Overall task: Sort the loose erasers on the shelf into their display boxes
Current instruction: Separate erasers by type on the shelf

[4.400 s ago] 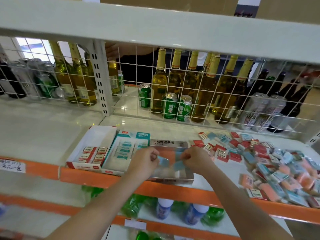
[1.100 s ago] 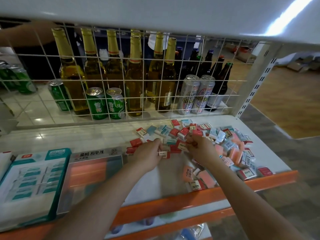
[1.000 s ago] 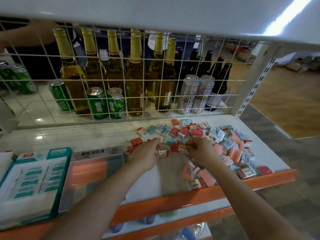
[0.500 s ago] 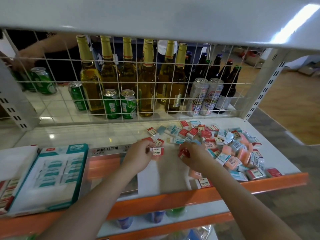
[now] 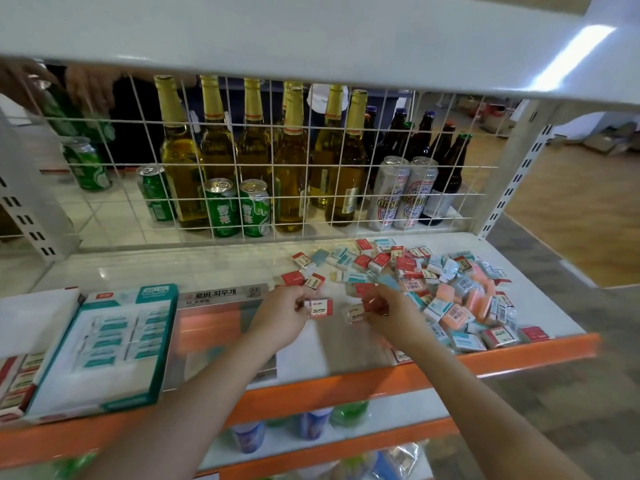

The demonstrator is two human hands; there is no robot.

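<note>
A heap of loose erasers in red, teal and orange wrappers covers the right half of the white shelf. My left hand pinches a red-and-white eraser just above the shelf, at the heap's left edge. My right hand grips another red-and-white eraser right beside it. To the left lie three display boxes: a silver one with an orange inside, a teal one, and a red-and-white one cut off by the frame edge.
A white wire grid closes the back of the shelf, with beer bottles and cans behind it. Another person's hands show behind the grid at top left. An orange rail fronts the shelf; a white shelf board hangs overhead.
Both hands went from the silver box to the eraser heap. In the last second they each picked up a red-and-white eraser and lifted it slightly toward me.
</note>
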